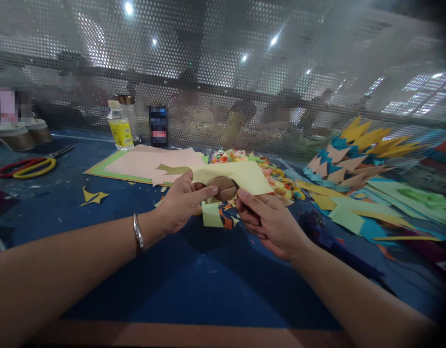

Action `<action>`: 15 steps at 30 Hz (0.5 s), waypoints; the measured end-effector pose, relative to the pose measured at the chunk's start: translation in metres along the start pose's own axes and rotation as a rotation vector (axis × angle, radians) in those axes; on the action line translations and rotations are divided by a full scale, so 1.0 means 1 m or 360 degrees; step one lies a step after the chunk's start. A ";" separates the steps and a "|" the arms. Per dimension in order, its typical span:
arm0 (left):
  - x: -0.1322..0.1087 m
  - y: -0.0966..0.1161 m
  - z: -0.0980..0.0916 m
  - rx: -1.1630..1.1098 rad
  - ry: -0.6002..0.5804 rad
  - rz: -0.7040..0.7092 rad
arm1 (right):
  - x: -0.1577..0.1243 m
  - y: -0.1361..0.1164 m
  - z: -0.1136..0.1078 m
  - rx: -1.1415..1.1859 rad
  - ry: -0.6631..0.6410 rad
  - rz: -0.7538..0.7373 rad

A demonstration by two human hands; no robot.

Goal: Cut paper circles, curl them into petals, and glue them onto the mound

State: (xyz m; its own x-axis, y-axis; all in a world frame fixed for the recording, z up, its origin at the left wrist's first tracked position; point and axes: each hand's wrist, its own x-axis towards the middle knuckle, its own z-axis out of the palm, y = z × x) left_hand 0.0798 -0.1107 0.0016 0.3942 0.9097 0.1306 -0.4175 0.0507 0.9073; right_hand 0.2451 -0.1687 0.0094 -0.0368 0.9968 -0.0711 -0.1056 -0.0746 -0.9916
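Pale yellow paper sheet (250, 178). Brown, wood-grained round piece (224, 187). Dark blue table (194, 280). Red and yellow scissors (27, 167). Pink flat sheets (150, 162) on green. Multicolour scrap pile (279, 180). Yellow, tan and teal zigzag cutouts (353, 152). Yellow-labelled bottle (120, 129). Silver bracelet (138, 235).

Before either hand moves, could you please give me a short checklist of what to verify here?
1. Left hand grips the yellow paper sheet: ok.
2. Right hand holds the brown round object against the sheet: ok.
3. What the brown round object is: cannot tell.
4. Scissors lie away from both hands: ok.
5. Yellow-labelled bottle stands upright: ok.
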 end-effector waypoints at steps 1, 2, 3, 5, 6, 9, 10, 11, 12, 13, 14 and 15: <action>0.000 0.000 0.000 0.0008 -0.0005 0.0004 | 0.000 0.000 0.000 -0.0003 -0.0001 -0.0001; 0.000 0.000 0.000 0.0014 -0.0012 0.0007 | 0.000 0.000 0.000 -0.0005 -0.0001 -0.0001; 0.000 0.000 0.000 0.0019 -0.0013 0.0009 | 0.000 0.000 0.000 -0.0007 -0.0002 -0.0001; 0.000 0.000 -0.001 0.0029 0.0000 0.0007 | -0.001 -0.001 0.000 -0.0012 0.0000 0.0005; 0.000 0.000 -0.001 0.0032 0.0005 0.0004 | -0.001 -0.001 0.001 -0.0017 0.0005 0.0008; 0.000 -0.001 -0.002 0.0029 -0.0007 0.0016 | -0.002 -0.002 0.001 -0.0045 0.0024 0.0022; 0.001 -0.001 -0.003 0.0030 -0.0014 0.0024 | -0.002 -0.002 0.001 -0.0053 0.0027 0.0024; 0.001 -0.001 -0.003 0.0031 -0.0018 0.0032 | -0.002 -0.002 0.001 -0.0059 0.0023 0.0024; 0.001 -0.001 -0.003 0.0033 -0.0018 0.0038 | -0.002 -0.001 0.001 -0.0061 0.0014 0.0023; 0.001 -0.001 -0.003 0.0036 -0.0012 0.0042 | -0.001 -0.001 0.001 -0.0058 0.0005 0.0019; 0.002 -0.001 -0.003 0.0039 -0.0006 0.0047 | -0.001 -0.001 0.000 -0.0052 -0.0007 0.0020; 0.002 -0.001 -0.003 0.0042 -0.0005 0.0059 | -0.001 -0.001 0.000 -0.0047 -0.0019 0.0026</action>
State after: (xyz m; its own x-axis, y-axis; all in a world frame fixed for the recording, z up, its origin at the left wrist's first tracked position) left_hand 0.0786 -0.1079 0.0001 0.3813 0.9096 0.1653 -0.4101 0.0062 0.9120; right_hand 0.2450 -0.1700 0.0102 -0.0504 0.9950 -0.0863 -0.0758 -0.0900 -0.9931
